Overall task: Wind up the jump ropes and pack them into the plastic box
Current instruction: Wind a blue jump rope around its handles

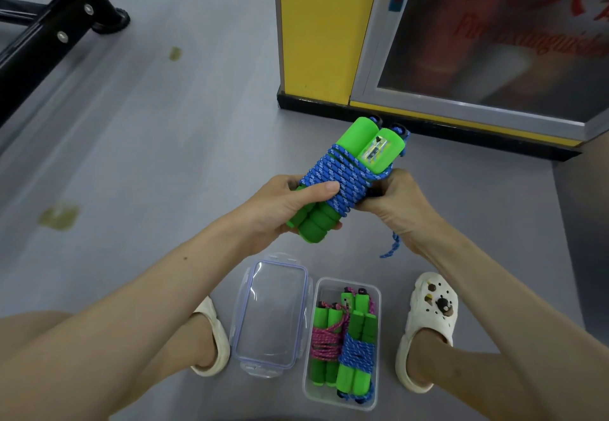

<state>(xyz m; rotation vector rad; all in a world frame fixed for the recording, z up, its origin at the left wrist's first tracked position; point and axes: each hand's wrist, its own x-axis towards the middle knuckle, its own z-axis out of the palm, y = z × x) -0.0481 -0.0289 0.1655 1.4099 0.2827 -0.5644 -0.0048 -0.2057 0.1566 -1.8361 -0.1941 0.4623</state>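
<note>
Left hand (286,203) grips the lower end of the green foam-handled jump rope wound in blue braided cord (342,173), held above the grey floor (164,157). Right hand (395,203) pinches the cord at the bundle's right side, loose end hanging below. On the floor: clear plastic lid (273,315), just beside it the clear rectangular plastic box (326,292) holding a pink-corded bundle (324,345) and a blue-corded bundle (357,354).

**Surroundings, non-task items**

Grey floor (164,140), two yellowish stains (59,216) toward its left edge. Black metal frame (39,35), far-left corner. Yellow pillar (323,31) and glazed cabinet (494,41), far edge. Cream clogs (428,318), near edge.
</note>
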